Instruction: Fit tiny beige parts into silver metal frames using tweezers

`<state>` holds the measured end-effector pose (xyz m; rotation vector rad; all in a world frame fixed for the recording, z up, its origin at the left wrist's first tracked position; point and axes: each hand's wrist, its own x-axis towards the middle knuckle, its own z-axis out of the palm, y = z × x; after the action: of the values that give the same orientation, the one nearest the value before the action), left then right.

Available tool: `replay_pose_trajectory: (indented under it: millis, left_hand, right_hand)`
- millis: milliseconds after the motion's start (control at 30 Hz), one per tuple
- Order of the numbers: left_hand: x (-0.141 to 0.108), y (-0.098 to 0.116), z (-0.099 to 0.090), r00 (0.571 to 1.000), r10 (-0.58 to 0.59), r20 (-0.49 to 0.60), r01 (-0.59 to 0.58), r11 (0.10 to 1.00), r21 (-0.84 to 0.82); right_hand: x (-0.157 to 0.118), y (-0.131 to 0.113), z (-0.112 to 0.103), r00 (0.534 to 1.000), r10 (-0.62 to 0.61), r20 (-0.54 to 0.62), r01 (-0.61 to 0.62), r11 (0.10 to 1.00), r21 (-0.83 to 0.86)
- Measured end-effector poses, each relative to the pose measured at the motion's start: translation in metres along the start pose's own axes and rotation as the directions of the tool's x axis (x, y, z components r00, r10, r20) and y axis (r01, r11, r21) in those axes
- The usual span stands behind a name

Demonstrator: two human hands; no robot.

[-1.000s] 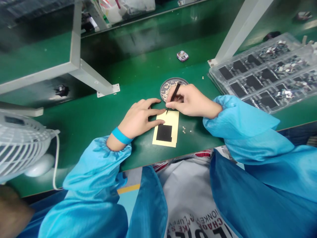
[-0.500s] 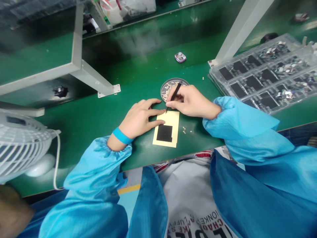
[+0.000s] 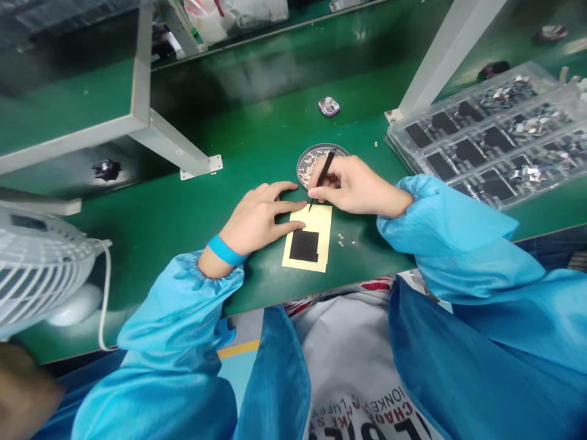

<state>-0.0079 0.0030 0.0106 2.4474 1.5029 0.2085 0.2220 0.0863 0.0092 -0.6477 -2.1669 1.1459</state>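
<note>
My right hand (image 3: 342,183) is closed around black tweezers (image 3: 326,168), held slanting with the tip down at the upper part of a yellow sheet (image 3: 323,241). Fingers spread, my left hand (image 3: 263,214) lies at the sheet's left side, its thumb and index fingertips on the paper. On the sheet's lower half is a black rectangular piece (image 3: 304,245) with a small step at one corner. Behind my right hand stands a round grey dish (image 3: 305,160) of tiny pale parts, partly covered by the hand. Whether the tweezers grip anything is too small to tell.
Clear plastic trays (image 3: 463,146) with black screens and small parts sit at the right. A white fan (image 3: 41,263) is at the left. Grey shelf legs (image 3: 177,143) stand on the green bench (image 3: 257,162). A small purple-rimmed part (image 3: 329,106) lies farther back.
The tweezers' tip has shifted slightly right and toward me on the yellow sheet. My left hand has stayed in place.
</note>
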Motion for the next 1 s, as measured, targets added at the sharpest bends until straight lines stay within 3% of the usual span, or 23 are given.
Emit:
replay_pose_trajectory:
  millis: [1000]
  left_hand:
    - [-0.0006, 0.0007, 0.0003, 1.000, 0.001, -0.004, -0.001, 1.000, 0.005]
  right_hand:
    - [-0.0014, 0.0005, -0.0006, 1.000, -0.003, -0.028, 0.002, 1.000, -0.031]
